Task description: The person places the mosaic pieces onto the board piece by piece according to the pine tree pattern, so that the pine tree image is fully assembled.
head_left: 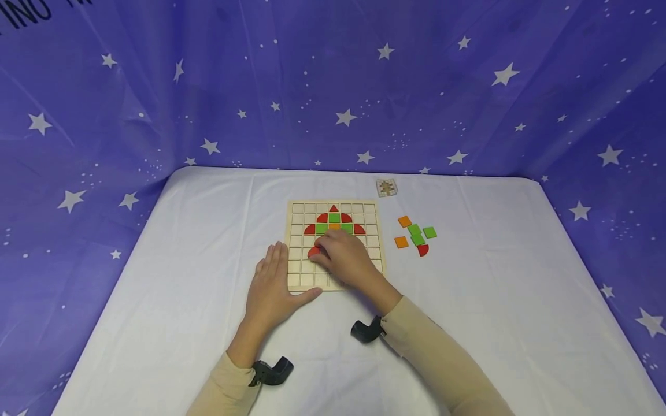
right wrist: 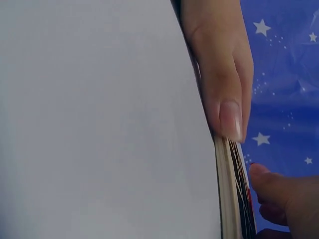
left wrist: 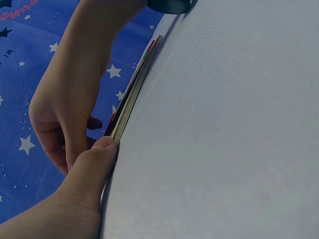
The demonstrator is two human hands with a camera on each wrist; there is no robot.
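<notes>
A square wooden grid board (head_left: 294, 268) lies on the white table, bearing red, green and orange tiles in a tree-like stepped shape. My left hand (head_left: 270, 289) rests against its near left corner, straight fingers along the left edge and thumb at the front edge. Over the board's middle, my right hand (head_left: 346, 254) pinches a red quarter-round tile (head_left: 313, 252) between thumb and fingers, partly hiding the tiles beneath. The left wrist view shows the left thumb (left wrist: 94, 157) on the board's edge (left wrist: 137, 89). Across that edge, the right thumb (right wrist: 269, 186) appears in the right wrist view.
Right of the board lie loose tiles: orange squares (head_left: 401, 242), several green squares (head_left: 429, 232) and a red quarter-round (head_left: 424, 250). A small pattern card (head_left: 387, 187) with a brown tree shape sits beyond the board's far right corner. A starry blue curtain (head_left: 312, 86) surrounds the table.
</notes>
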